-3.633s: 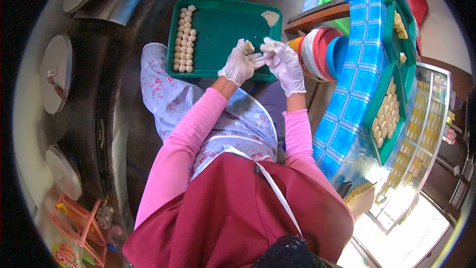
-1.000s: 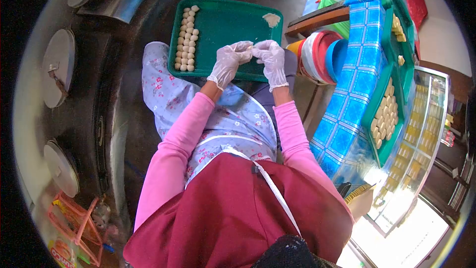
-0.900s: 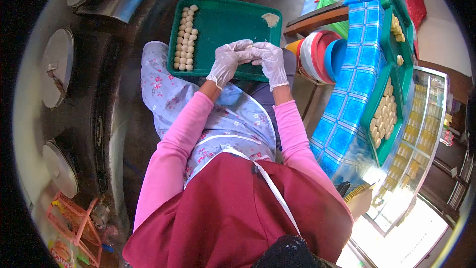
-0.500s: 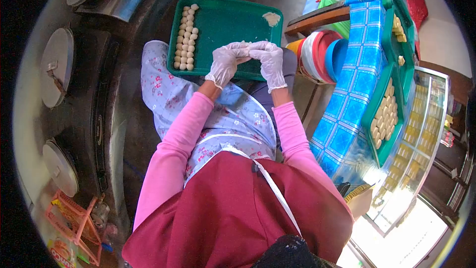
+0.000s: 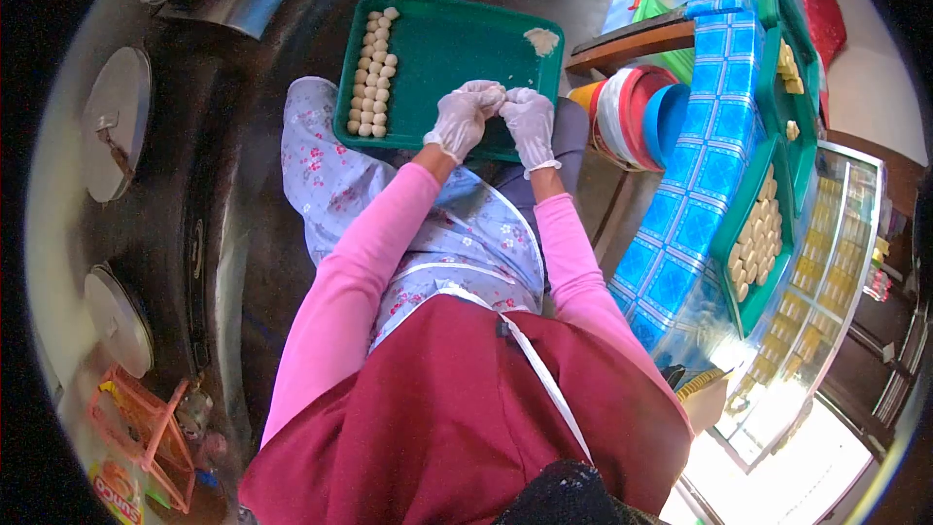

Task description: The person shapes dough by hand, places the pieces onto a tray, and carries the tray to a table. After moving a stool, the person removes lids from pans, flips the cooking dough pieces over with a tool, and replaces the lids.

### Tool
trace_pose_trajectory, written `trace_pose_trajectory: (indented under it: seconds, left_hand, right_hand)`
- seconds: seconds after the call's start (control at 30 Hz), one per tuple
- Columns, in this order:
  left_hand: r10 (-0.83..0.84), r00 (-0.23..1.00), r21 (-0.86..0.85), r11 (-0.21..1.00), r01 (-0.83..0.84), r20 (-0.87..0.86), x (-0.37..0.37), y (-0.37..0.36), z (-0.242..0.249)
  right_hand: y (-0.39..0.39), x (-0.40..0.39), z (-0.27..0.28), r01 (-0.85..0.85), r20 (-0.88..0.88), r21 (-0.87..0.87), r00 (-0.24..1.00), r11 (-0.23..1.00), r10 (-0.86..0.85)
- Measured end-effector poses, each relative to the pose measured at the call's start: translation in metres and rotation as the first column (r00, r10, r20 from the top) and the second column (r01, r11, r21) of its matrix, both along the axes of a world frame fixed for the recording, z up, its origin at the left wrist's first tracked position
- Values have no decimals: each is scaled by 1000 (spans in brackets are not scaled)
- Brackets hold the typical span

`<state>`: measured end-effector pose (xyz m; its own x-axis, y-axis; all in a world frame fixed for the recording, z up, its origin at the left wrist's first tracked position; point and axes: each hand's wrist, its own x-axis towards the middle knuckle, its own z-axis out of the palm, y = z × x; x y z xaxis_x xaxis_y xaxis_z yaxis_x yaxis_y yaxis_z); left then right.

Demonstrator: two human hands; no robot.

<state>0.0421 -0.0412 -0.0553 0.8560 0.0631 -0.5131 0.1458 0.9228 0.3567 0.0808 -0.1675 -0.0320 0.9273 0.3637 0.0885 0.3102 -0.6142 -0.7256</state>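
Both my hands wear thin white gloves and meet fingertip to fingertip over the near right part of a green tray (image 5: 457,15). My left hand (image 5: 465,117) is closed, its fingers bent inward. Beside it my right hand (image 5: 528,124) is closed too, fingertips pinched together. A small pale bit shows between the fingertips, too small to name. Rows of round pale dough balls (image 5: 370,78) line the tray's left side. A flattened patch of pale dough (image 5: 541,40) lies near its far right corner.
Round metal lids (image 5: 117,124) stand along the left. To the right are stacked buckets (image 5: 666,122), a blue checked cloth (image 5: 695,175) and a green tray of pale round pieces (image 5: 758,238). A glass case (image 5: 826,253) stands beyond, and an orange basket (image 5: 146,437) at the lower left.
My hands have drawn slightly lower, and the fingers that were stretched out and touching are now bent and pinched. The view has shifted a little.
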Motion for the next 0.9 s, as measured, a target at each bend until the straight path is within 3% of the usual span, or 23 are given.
trace_pose_trajectory:
  seconds: [0.03,0.07,0.13,0.2,0.27,0.3,0.4,0.43,0.53,0.63,0.73,0.83,0.9]
  left_hand:
    - [3,1000,46,999,-1,-30,-1,0,-4]
    - [5,998,88,996,0,-55,1,-3,-7]
    - [-8,998,158,987,18,-68,6,-8,-5]
    - [-34,998,227,973,46,-57,7,-7,-7]
    - [-30,999,123,992,26,26,3,-7,-22]
    - [-29,997,70,997,23,76,5,-7,-26]
    - [-15,1000,55,998,17,-27,-7,1,15]
    - [-32,999,41,999,31,27,-9,6,15]
    - [-122,992,176,978,114,37,-21,18,35]
    - [-207,978,282,938,203,-16,-26,25,46]
    - [-208,976,211,959,191,61,-27,27,49]
    - [-235,967,203,956,211,100,-26,28,50]
    - [-227,969,193,960,205,99,-25,27,51]
  right_hand:
    - [-3,0,1,16,-56,61,998,998,-13]
    - [-8,1,3,116,-291,208,955,971,-52]
    - [-12,-3,30,385,-700,392,715,836,-1]
    - [-11,-4,61,402,-701,585,688,705,189]
    - [-13,-4,76,438,-672,704,665,560,325]
    - [-19,2,76,397,-678,661,680,637,279]
    - [-18,2,72,303,-642,580,742,756,195]
    - [-15,0,67,325,-644,597,740,733,196]
    - [-13,0,58,266,-636,591,734,762,237]
    - [-8,0,50,170,-579,462,801,870,151]
    - [0,-3,50,247,-567,437,822,865,52]
    - [6,-5,63,342,-653,571,741,747,160]
    - [3,-2,60,301,-637,557,753,774,166]
